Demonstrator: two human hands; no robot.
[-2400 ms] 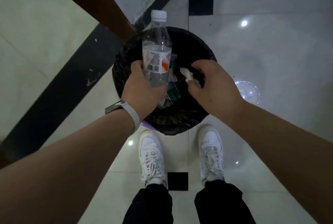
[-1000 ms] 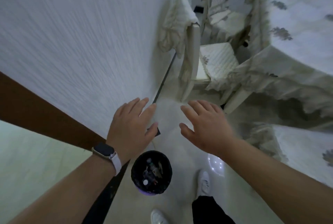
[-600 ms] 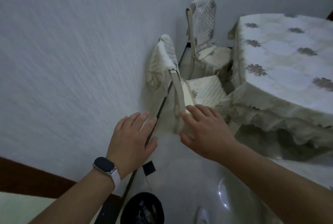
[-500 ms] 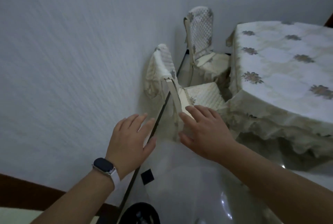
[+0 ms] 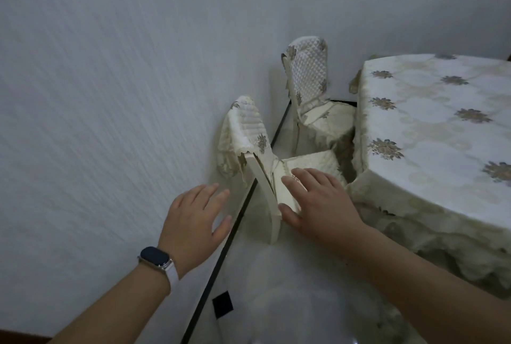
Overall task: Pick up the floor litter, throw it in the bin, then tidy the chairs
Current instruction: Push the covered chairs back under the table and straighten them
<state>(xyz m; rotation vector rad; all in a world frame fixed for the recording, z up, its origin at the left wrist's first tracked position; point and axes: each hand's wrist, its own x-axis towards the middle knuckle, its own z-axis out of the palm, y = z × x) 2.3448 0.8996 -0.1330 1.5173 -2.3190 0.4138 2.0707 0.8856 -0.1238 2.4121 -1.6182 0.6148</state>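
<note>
The near chair (image 5: 261, 177), cream with a quilted, flower-trimmed cover draped over its backrest, stands upright beside the wall (image 5: 110, 94), seat toward the table (image 5: 428, 122). The far chair (image 5: 309, 75), covered alike, stands behind it, seat just beside the table.

Left hand (image 5: 193, 219), right hand (image 5: 318, 202) near covered chair (image 5: 250, 128)

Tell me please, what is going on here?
A person stretches both hands forward, open and empty. The left hand is near the wall. The right hand is over the nearer chair, which stands by the wall beside a cloth-covered table. Whether the right hand touches it cannot be told. A second covered chair stands behind it. No chair is gripped yet.
</note>
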